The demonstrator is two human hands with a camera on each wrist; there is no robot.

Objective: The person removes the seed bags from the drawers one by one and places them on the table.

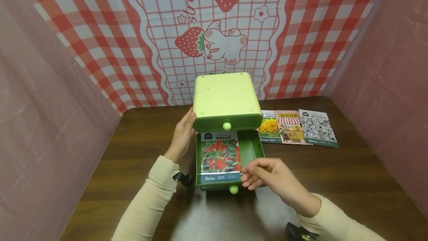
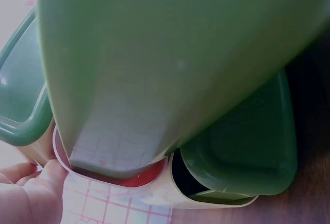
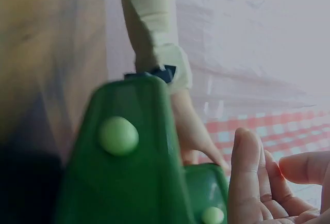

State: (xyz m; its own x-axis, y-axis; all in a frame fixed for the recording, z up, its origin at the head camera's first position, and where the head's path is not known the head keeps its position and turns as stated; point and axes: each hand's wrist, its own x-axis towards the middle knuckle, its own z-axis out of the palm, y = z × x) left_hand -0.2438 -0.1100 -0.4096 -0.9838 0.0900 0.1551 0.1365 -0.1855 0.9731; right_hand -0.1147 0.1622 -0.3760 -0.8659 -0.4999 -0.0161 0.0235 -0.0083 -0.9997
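A small pale-green cabinet (image 1: 227, 94) with two drawers stands on the table. Its lower drawer (image 1: 252, 150) is pulled out, while the upper drawer (image 1: 214, 123) sits in the body. Inside the lower drawer lies a seed packet (image 1: 219, 157) picturing red flowers, with a red strip showing along its right edge. My left hand (image 1: 182, 135) rests against the cabinet's left side, fingers extended near the top corner. Over the lower drawer's front right is my right hand (image 1: 267, 176), fingertips right by the packet's edge. The right wrist view shows its loosely bent fingers (image 3: 247, 172) holding nothing.
Right of the cabinet lie three more packets: one with a yellow flower (image 1: 269, 127), one with a striped awning (image 1: 290, 127), one with white flowers (image 1: 318, 127). A strawberry-print cloth (image 1: 214, 32) hangs behind. Pink curtains (image 1: 378, 55) flank the wooden table (image 1: 140, 151).
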